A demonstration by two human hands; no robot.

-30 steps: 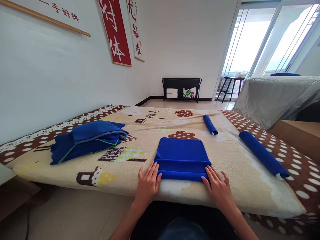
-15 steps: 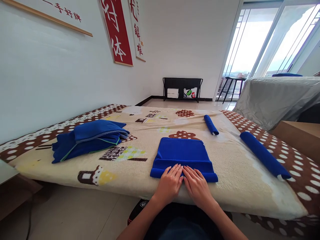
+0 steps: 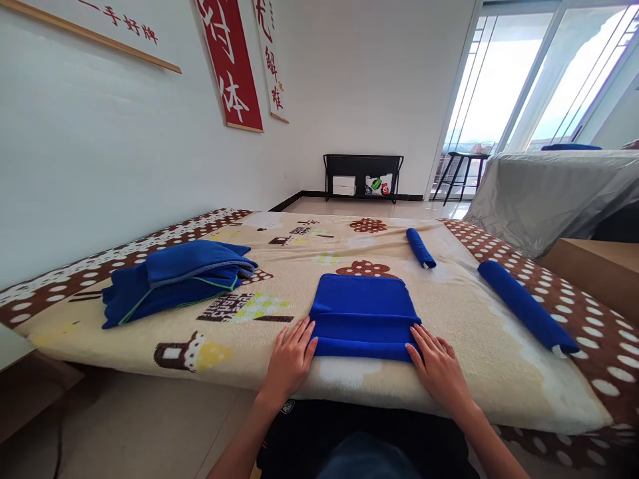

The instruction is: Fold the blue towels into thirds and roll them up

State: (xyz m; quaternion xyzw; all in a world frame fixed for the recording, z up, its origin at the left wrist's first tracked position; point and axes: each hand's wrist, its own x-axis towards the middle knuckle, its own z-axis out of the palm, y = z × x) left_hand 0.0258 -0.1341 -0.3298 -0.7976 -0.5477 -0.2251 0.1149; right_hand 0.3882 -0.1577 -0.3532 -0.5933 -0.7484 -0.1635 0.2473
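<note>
A blue towel lies in front of me with its near edge folded over into a flat band. My left hand rests at the band's left end, fingers stretched out and thumb against the cloth. At the right end, my right hand lies with extended fingers touching the towel's side. Off to the right are two rolled blue towels, a short roll and a longer roll, each with a small white tag. A loose pile of blue towels with green edging sits on the left.
Everything lies on a bed with a cream patterned blanket and brown polka-dot borders. A cardboard box and a grey-covered piece of furniture stand at the right. Beyond the bed are a black rack and a stool.
My hands have moved apart from the middle of the towel's near fold to its left and right ends. The near fold looks flatter and straighter.
</note>
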